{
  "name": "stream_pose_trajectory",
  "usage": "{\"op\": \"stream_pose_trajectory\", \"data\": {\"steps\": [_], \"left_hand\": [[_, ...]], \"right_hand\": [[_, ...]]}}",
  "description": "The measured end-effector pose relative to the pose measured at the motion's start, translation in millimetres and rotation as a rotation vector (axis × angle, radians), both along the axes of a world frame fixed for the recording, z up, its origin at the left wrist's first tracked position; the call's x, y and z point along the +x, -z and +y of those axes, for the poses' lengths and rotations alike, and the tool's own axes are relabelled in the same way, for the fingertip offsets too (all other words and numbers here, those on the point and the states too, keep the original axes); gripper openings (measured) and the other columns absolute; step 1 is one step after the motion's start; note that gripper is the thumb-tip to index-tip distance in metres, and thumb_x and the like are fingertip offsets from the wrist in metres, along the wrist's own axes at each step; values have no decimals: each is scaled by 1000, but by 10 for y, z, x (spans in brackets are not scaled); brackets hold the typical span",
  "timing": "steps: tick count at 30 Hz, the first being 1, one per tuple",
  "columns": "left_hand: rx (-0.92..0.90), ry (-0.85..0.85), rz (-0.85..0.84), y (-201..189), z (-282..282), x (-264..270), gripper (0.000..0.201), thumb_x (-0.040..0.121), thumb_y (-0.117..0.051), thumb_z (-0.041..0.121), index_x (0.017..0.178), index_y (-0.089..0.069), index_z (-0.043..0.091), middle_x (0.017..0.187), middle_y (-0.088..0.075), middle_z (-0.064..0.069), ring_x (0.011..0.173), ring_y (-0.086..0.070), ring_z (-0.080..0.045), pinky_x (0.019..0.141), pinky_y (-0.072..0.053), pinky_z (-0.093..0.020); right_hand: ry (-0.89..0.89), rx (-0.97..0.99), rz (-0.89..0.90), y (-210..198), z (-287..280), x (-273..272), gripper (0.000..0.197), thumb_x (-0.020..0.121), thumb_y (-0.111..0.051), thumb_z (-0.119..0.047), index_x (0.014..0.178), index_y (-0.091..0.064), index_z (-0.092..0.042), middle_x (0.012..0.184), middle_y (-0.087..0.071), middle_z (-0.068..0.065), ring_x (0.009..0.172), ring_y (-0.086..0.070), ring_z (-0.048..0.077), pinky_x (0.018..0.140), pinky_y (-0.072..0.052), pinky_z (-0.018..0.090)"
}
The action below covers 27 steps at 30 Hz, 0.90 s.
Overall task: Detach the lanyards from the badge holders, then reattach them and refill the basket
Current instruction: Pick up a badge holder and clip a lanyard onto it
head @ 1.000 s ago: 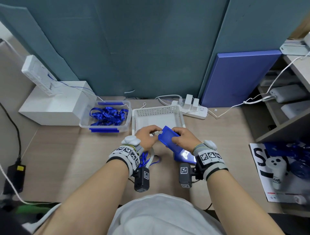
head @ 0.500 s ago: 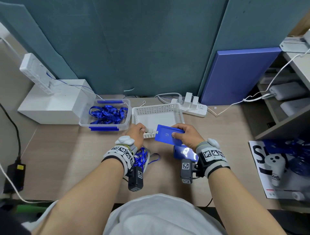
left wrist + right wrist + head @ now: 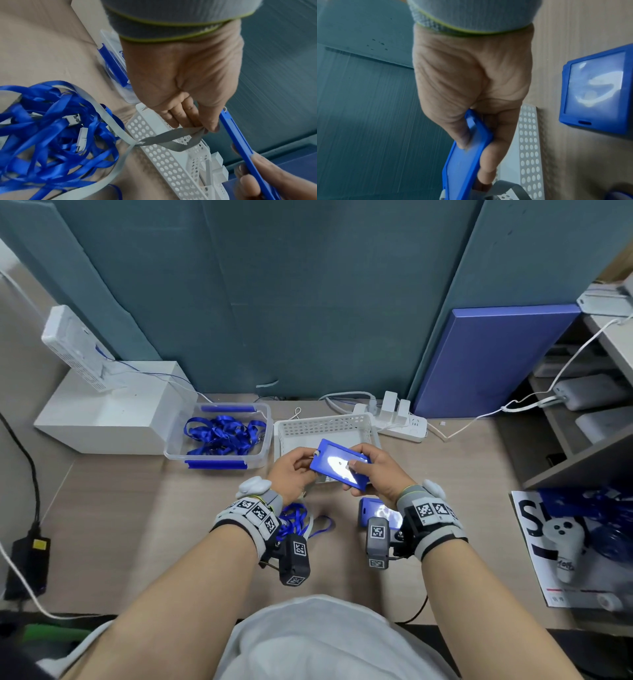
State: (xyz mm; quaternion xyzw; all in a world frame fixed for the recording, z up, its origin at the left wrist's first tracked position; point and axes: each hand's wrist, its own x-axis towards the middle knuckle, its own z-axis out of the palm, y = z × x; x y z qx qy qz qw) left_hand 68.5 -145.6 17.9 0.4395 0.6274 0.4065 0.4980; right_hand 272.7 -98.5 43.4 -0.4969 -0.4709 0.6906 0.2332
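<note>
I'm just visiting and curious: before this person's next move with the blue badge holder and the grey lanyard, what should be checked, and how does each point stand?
1. Right hand grips the badge holder: ok.
2. Left hand pinches the grey lanyard at its end: ok.
3. Clip joined to the holder: cannot tell.
4. White basket within reach, just behind the hands: ok.
5. Grey strap free of the blue lanyard pile: cannot tell, it runs alongside the pile.

Hidden behind left hand (image 3: 291, 474): clip end of grey ribbon lanyard (image 3: 171, 136) (attachment to blue plastic badge holder (image 3: 339, 467) unclear).
</note>
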Motion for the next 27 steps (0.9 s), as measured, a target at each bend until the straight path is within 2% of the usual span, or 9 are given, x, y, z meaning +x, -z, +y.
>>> {"op": "stream_pose_trajectory", "data": {"steps": [4,7,13,15,17,20,23,25,27], "left_hand": [[-42,-58,49,-24,20,2,26,92,-54,-5,103,-66,15,85,-69,-1,73,-61,-14,63,-49,-28],[-72,-68,211,-39,62,33,24,92,-45,2,94,-67,11,77,-71,-3,65,-58,-17,62,-48,-27],[-155,-10,319,-46,103,1,27,87,-43,3,97,-66,14,84,-74,-4,82,-70,-23,78,-59,-39],[-157,6,324,-52,104,-23,26,87,-43,2,99,-62,14,84,-72,-2,80,-69,-20,72,-57,-35],[-148,32,348,-84,105,-27,22,86,-44,-2,90,-60,12,75,-66,1,71,-62,-15,59,-46,-27],[-157,52,331,-44,134,-48,21,79,-46,-6,81,-61,9,69,-65,-4,69,-63,-25,56,-46,-30],[-192,59,315,45,159,-90,19,72,-46,1,77,-63,9,75,-71,-13,77,-68,-37,72,-58,-48],[-211,35,304,34,164,-76,19,77,-47,2,82,-64,10,79,-71,-10,77,-67,-30,76,-58,-44],[-198,35,310,32,153,-68,19,90,-46,5,83,-63,12,79,-68,-6,72,-61,-22,69,-51,-33]], "right_hand": [[22,-12,37,-39,-45,-153,9,103,-54,-10,112,-55,-10,90,-70,15,67,-70,33,53,-56,33],[64,-1,41,-28,-60,-265,8,103,-53,-10,111,-53,-9,95,-71,18,67,-71,33,53,-57,33],[133,4,45,23,-63,-428,5,102,-50,-5,105,-50,-9,102,-69,22,67,-70,37,55,-58,35],[144,4,50,38,-60,-460,4,103,-50,-5,105,-50,-9,103,-69,22,66,-70,37,54,-58,35],[156,10,44,49,-56,-504,4,103,-49,-4,104,-50,-9,104,-68,23,64,-70,35,53,-57,33],[188,49,25,78,-50,-567,6,103,-50,-4,101,-50,-9,109,-65,23,62,-69,33,54,-58,34],[234,91,-3,109,-46,-601,7,102,-49,-4,101,-51,-10,114,-60,19,78,-71,37,66,-63,46],[262,91,8,120,-47,-612,6,103,-48,-4,102,-51,-9,118,-57,21,93,-70,44,74,-63,54],[279,88,10,118,-47,-635,4,102,-49,-5,104,-51,-8,123,-56,25,97,-69,50,73,-63,54]]}}
